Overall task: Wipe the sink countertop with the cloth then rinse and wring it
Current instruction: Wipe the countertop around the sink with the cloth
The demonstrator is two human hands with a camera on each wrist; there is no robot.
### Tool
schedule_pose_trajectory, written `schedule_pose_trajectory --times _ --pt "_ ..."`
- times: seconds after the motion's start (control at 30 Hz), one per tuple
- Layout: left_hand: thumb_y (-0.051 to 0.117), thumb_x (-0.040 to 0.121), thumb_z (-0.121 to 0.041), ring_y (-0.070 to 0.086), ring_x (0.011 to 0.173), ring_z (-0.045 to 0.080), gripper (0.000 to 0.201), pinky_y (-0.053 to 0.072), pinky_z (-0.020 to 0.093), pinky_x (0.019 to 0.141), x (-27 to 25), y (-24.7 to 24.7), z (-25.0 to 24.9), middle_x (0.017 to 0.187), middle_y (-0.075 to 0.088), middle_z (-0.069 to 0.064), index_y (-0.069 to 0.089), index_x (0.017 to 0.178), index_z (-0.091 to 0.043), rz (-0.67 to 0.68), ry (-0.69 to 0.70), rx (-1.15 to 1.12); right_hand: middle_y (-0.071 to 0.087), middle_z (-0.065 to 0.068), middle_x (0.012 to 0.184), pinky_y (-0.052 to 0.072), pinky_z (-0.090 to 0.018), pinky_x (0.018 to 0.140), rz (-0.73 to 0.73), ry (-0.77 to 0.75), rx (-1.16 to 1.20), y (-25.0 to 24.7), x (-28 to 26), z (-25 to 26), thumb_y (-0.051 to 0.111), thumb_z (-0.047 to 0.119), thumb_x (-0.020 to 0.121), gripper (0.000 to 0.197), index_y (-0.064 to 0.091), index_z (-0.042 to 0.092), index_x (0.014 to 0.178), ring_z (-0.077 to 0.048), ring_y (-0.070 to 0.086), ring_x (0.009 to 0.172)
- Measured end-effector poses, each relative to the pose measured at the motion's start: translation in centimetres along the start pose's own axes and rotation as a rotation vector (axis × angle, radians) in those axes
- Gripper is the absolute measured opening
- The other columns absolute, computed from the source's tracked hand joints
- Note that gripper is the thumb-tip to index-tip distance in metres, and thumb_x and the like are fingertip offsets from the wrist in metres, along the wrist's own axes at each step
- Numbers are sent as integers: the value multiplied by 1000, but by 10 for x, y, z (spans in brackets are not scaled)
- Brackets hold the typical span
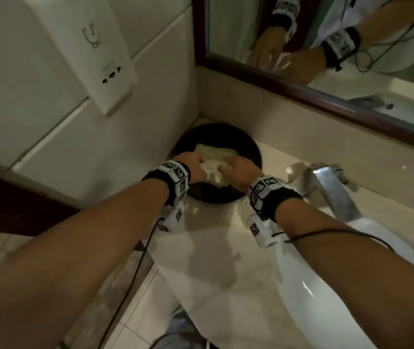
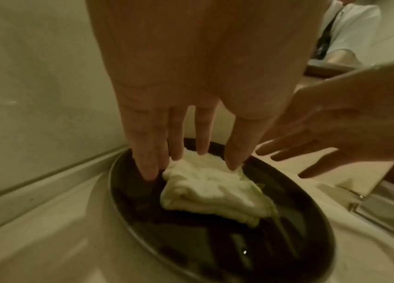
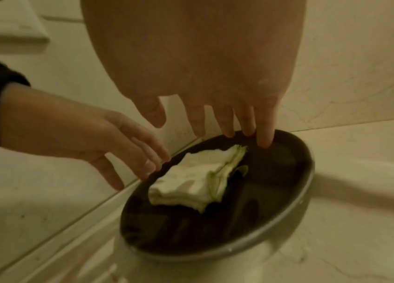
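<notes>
The cloth [image 2: 205,189], pale and folded, lies in a dark round bowl [image 3: 288,191] that stands at the countertop's [image 1: 213,248] far corner, about 11 o'clock from the tap [image 1: 332,187]. The left hand [image 2: 191,95] reaches down with straight fingers, tips at the cloth's far edge, gripping nothing. The right hand [image 3: 203,76] hovers above the bowl at 3 o'clock of the left, fingers spread, holding nothing. The bowl looks wet inside; lifting a soaked cloth carelessly could drip onto the counter or tip the bowl.
</notes>
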State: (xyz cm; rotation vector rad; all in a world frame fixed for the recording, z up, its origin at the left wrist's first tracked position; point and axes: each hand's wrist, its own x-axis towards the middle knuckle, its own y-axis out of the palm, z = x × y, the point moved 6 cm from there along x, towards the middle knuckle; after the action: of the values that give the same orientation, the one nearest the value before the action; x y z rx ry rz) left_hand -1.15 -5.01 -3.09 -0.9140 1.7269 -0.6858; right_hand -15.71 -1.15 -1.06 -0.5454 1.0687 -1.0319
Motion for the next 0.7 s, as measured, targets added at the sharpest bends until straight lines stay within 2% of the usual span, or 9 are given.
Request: schedule_pose_trajectory --times 0.07,0.17,0.23,0.37,0.5,0.6,0.7 --pt "66 83 -32 53 116 32 60 48 35 90 5 1 3 137 46 11 45 139 -23 -9 -10 14 31 -16 154 23 -42 115 24 -17 -114 13 6 4 40 37 101 51 39 12 146 -35 28 140" --pt "65 84 -32 52 118 36 63 48 39 94 13 10 11 138 43 14 41 141 -19 7 -40 -59 28 -18 154 23 -41 116 -38 23 -61 26 16 5 43 36 99 55 32 12 148 -35 22 141" --pt "63 86 -31 52 117 37 61 48 40 93 20 13 17 137 43 15 39 141 -17 7 -49 -122 17 -17 158 20 -41 118 -58 26 -82 41 25 7 47 35 97 63 24 14 151 -34 12 146" --pt "63 86 -27 51 116 39 69 46 38 89 29 18 22 137 37 18 29 146 -20 -27 -67 -146 2 -15 161 14 -42 118 40 13 -129 66 32 15 54 32 92 76 12 13 154 -36 -2 148" --pt "64 87 -25 48 118 42 72 46 40 90 31 22 28 139 31 18 25 148 -20 -10 -104 -203 -6 -13 162 7 -41 120 45 35 -134 77 36 14 54 25 91 81 6 13 154 -35 -10 148" --pt "67 82 -22 50 115 40 75 48 40 90 32 20 30 137 36 17 27 146 -21 -7 -127 -284 -9 -9 162 8 -39 120 32 46 -128 79 35 10 55 24 91 82 4 16 155 -32 -11 149" --pt "70 79 -20 54 116 34 78 48 38 95 30 15 28 132 51 14 28 145 -17 29 -191 -484 -8 -8 163 12 -44 121 31 54 -121 78 35 12 55 29 91 82 5 18 155 -30 -10 149"
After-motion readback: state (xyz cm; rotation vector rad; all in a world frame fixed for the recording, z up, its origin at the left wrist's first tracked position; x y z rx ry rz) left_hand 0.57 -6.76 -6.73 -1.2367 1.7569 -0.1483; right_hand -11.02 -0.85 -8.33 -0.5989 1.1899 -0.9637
